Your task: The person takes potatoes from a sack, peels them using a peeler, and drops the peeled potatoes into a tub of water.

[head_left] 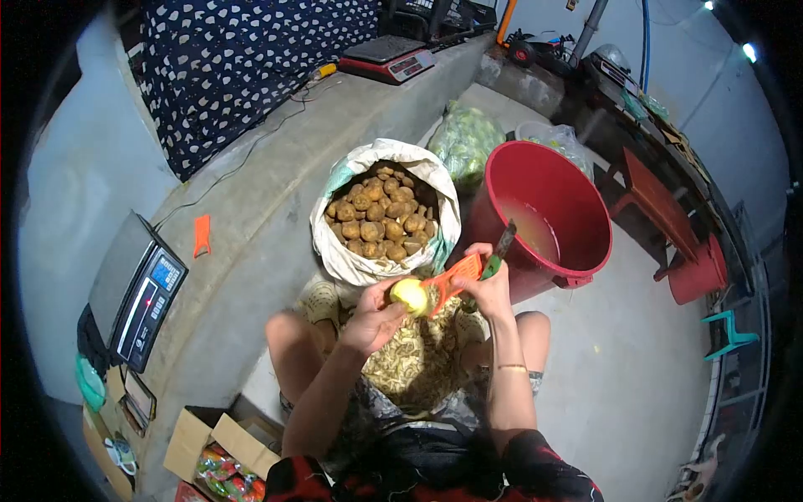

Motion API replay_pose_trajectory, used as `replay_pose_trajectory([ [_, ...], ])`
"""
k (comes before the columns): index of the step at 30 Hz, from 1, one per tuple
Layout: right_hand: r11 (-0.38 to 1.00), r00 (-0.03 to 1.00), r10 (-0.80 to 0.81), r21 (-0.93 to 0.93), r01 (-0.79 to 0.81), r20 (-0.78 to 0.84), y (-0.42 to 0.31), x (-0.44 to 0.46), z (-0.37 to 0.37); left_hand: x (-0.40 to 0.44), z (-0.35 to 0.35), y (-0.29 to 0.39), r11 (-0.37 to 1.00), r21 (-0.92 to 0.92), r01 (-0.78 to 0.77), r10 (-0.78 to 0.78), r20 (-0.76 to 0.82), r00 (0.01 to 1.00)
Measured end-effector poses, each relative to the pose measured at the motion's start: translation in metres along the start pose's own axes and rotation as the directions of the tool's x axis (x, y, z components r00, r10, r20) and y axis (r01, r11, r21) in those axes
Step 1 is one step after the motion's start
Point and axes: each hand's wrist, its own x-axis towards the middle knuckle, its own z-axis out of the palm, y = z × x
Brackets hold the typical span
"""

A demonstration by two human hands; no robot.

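Note:
My left hand [374, 320] is closed around a peeled yellow potato [408, 294]. In my right hand [488, 287] is an orange peeler [456, 280], its head against or very near the potato. A green-handled knife [500, 251] is gripped in the same hand, its dark blade pointing up and away. Below both hands, between my legs, lies a heap of potato peelings [401, 360]. Just beyond them stands an open white sack [335, 251] full of unpeeled brown potatoes [381, 209].
To the right of the sack is a large red bucket [493, 180] with cloudy liquid. Behind it sits a bag of green vegetables [466, 138]. A scale [149, 293] and an orange peeler-like piece [202, 236] rest on the left ledge. An open cardboard box [196, 435] stands at lower left.

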Motion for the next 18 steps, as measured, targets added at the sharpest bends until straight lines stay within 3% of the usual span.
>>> replay_pose_trajectory([
  [3,0.994,0.998,-0.052,-0.091,0.053,0.018,0.010,0.003,0.001,0.002,0.000,-0.003,0.998,0.070,0.010,-0.011,0.013,1.000],
  [4,0.990,0.997,-0.017,-0.143,0.007,-0.072,0.020,0.007,-0.006,0.003,0.005,-0.002,0.997,0.073,-0.023,0.023,-0.001,1.000],
  [5,0.999,0.994,0.034,-0.022,-0.037,-0.104,0.027,0.008,-0.012,0.002,0.012,0.002,0.999,-0.042,-0.013,0.014,0.000,1.000],
  [6,0.992,0.988,0.090,0.102,-0.077,-0.126,0.026,0.008,-0.012,0.007,0.011,0.009,0.999,-0.038,-0.020,0.020,0.001,1.000],
  [10,1.000,0.999,0.005,0.019,-0.004,-0.054,0.027,0.007,-0.004,0.019,-0.009,0.008,0.977,-0.211,-0.040,0.003,-0.176,0.984],
  [12,1.000,0.999,0.017,0.012,-0.016,-0.044,0.031,0.003,0.005,0.019,-0.034,-0.008,0.998,-0.029,-0.051,0.038,-0.351,0.936],
  [13,1.000,0.999,0.006,-0.025,-0.007,-0.033,0.030,-0.001,0.012,0.017,-0.004,-0.001,0.992,0.106,-0.063,0.108,-0.495,0.862],
  [14,0.998,1.000,-0.006,-0.065,0.005,-0.025,0.028,-0.004,0.018,0.020,-0.006,-0.009,0.992,0.106,-0.062,0.107,-0.496,0.862],
  [16,0.993,0.999,-0.048,-0.104,0.049,0.006,0.015,-0.010,0.032,0.025,-0.006,-0.019,0.888,0.416,-0.197,0.389,-0.449,0.804],
  [18,0.988,0.995,-0.026,-0.155,0.010,-0.098,0.029,0.005,0.022,0.017,-0.008,-0.021,0.913,0.383,-0.141,0.313,-0.434,0.844],
])
